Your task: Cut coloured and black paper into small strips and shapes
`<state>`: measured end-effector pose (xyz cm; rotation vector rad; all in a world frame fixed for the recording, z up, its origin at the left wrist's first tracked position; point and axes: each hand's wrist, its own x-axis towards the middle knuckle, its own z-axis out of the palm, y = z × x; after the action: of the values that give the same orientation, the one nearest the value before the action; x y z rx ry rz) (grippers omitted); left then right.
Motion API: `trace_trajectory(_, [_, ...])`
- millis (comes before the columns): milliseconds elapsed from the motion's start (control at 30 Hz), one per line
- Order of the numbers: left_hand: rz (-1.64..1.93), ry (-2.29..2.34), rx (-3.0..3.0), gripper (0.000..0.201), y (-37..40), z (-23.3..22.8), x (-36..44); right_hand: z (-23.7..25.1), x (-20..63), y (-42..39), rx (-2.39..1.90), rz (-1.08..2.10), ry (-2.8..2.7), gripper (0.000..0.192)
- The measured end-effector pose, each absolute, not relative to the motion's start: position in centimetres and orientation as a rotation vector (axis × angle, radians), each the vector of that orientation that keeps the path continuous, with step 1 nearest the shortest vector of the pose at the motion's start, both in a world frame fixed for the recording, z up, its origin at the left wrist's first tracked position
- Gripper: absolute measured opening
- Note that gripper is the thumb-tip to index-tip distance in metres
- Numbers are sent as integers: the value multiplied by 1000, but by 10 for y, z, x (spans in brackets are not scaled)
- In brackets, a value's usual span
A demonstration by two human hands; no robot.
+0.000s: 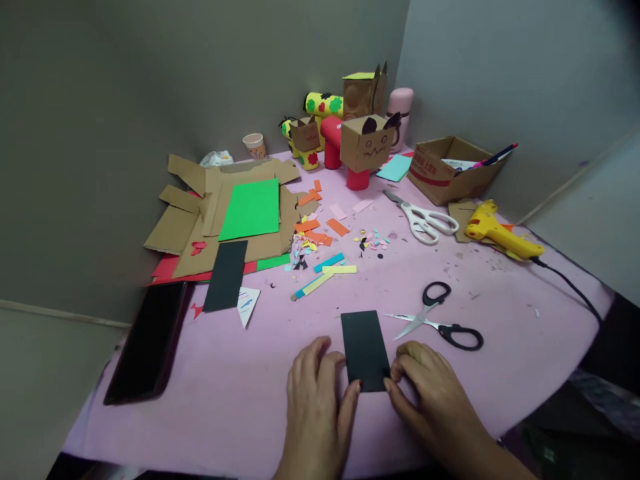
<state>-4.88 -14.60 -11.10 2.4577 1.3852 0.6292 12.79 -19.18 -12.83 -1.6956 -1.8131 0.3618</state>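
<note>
A small black paper rectangle (365,348) lies flat on the pink tabletop (500,320) near the front edge. My left hand (317,390) rests flat beside it, fingertips touching its lower left edge. Fingers curled, my right hand (425,387) pinches the paper's lower right corner. Black-handled scissors (440,323) lie open just to the right of the paper, apart from both hands.
White-handled scissors (424,220) and a yellow glue gun (495,230) with its cord lie at the right. A cardboard box (450,167) and cardboard figures (367,143) stand at the back. Cardboard and coloured sheets (240,213) pile at the left, with a black phone (147,343) and paper scraps (325,257).
</note>
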Motion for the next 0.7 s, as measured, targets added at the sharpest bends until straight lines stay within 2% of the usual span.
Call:
trace_trajectory(67, [642,1303,2596,18,-147,-111,-49,-128,129,-191,-1687,316,-1818,9])
trace_trajectory(200, [656,964,2859,32,-150,-110,-48,-127,129,-194,-1633,173,-1909,17])
trace_trajectory(300, [690,848,2977,36,-155,-110,-50,-125,125,-201,-1529,10,-2031,28])
trace_trajectory(400, [554,814,3035,32,-159,-107,-55,-122,121,-208,-1443,-169,-2177,36])
trace_trajectory(500, [482,816,3046,33,-159,-103,-60,-120,122,-213,-1450,-300,-2312,34])
trace_trajectory(700, [515,915,3049,31,-160,-101,-69,-124,136,-221,-1596,-249,-2353,36])
